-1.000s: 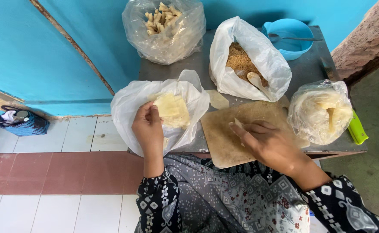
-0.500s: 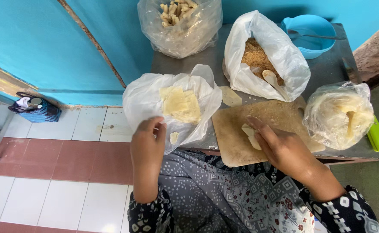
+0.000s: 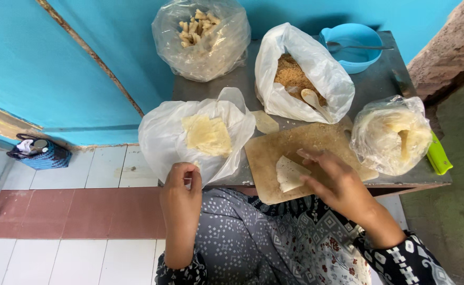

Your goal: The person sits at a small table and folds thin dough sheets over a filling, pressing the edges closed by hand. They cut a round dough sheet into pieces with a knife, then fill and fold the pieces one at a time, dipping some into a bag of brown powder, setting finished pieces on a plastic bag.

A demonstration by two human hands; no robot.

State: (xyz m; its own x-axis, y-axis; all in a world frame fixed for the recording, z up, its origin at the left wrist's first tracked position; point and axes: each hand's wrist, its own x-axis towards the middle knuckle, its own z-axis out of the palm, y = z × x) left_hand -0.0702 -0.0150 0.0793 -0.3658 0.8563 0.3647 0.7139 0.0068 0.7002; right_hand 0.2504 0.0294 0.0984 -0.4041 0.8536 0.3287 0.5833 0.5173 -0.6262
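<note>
The left hand [image 3: 181,187] has drawn back from the white bag of pale wrapper sheets [image 3: 206,134]; a second ago it lay on the stack, and now it sits at the bag's near edge, about 7 o'clock from the sheets, fingers curled loosely together and pinching nothing that can be made out; the right hand [image 3: 331,182] stays over the wooden board [image 3: 295,145], fingers spread, fingertips resting on a folded pale wrapper piece [image 3: 290,173] that lies at the board's near side, about 6 o'clock of its middle; half a second ago that piece was narrower under the palm, so it looks as if folding is under way and the wrapper is not yet closed; at 12 o'clock from the board stands an open white bag of brown crumbly filling [image 3: 294,79] with a pale spoon [image 3: 312,98] in it; at 3 o'clock sits a clear bag of pale stacked sheets [image 3: 391,134]; farther back on the grey desk [image 3: 380,84] are a clear bag of small finished rolls [image 3: 200,31] and a blue bowl [image 3: 350,47] with a metal spoon.
</note>
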